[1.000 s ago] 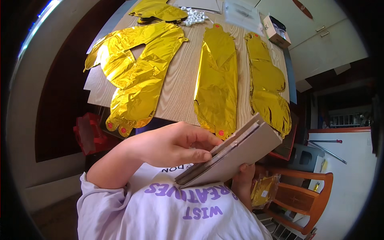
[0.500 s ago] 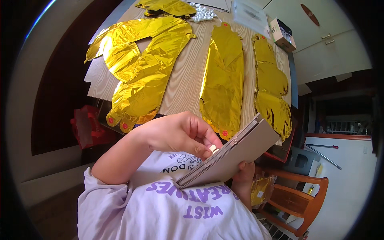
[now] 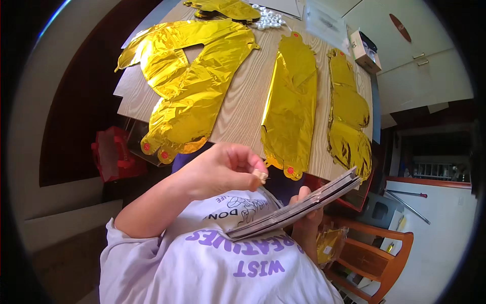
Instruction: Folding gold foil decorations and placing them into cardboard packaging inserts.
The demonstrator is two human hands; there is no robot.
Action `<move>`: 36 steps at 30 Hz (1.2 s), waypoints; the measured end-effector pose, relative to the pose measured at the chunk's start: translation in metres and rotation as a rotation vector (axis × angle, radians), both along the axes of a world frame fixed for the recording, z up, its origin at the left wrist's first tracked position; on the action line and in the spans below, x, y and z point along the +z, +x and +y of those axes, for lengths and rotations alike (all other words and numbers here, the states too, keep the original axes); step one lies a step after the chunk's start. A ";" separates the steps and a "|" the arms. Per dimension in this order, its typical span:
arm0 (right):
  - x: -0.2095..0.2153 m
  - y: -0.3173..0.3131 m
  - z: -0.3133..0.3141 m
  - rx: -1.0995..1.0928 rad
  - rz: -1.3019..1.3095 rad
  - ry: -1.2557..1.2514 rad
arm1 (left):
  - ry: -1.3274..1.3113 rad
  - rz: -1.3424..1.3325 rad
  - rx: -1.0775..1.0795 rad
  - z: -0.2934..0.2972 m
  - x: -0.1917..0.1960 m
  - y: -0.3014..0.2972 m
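Board stack (image 3: pixel 293 209), a set of thin grey sheets, was positioned between 4 and 5 o'clock from the centre of the view. It was tilted, with its lower end at the white shirt (image 3: pixel 212 263) and its upper end pointing toward 2 o'clock. The right hand (image 3: pixel 311 219) gripped the stack, with digits visible on both its upper and lower sides; the exact contact of each digit could not be determined.

The left hand (image 3: pixel 225 167) was located just off centre, toward 8 o'clock. Its thumb and forefinger were pressed together, pinching a small beige piece (image 3: pixel 260 176). The piece was held near the stack, toward 11 o'clock from its middle, and appeared apart from it.

Beyond the hands, a wood-grain table (image 3: pixel 242 109) supported three gold foil shapes: a wide foil (image 3: pixel 195 83) at 11 o'clock, a long foil (image 3: pixel 291 106) between 1 and 2 o'clock, and a lobed foil (image 3: pixel 349 111) at 2 o'clock. White rolls (image 3: pixel 268 20) were grouped at 12 o'clock. Off the table, a red bag (image 3: pixel 114 154) was at 9 o'clock and a wooden chair (image 3: pixel 372 258) at 4 o'clock.
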State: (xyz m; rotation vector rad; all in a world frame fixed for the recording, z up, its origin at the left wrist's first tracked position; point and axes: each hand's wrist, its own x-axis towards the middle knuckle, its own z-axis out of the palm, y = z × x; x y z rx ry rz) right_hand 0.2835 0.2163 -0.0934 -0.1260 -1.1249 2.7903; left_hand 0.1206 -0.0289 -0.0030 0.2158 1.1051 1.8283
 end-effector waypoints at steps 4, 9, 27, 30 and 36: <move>-0.006 -0.004 0.006 0.018 0.039 -0.095 | -0.218 0.193 0.367 -0.062 0.004 -0.003; -0.001 -0.012 0.010 0.049 0.071 -0.184 | -1.328 0.871 0.492 -0.173 -0.035 -0.016; 0.002 -0.008 0.002 0.032 0.047 -0.051 | 0.241 0.033 -0.274 0.028 0.026 0.005; -0.007 0.000 0.004 0.005 0.056 -0.034 | 0.209 0.032 -0.286 0.033 0.025 0.003; -0.023 0.006 0.010 0.037 0.082 -0.078 | 0.200 -0.006 -0.284 0.039 0.015 0.001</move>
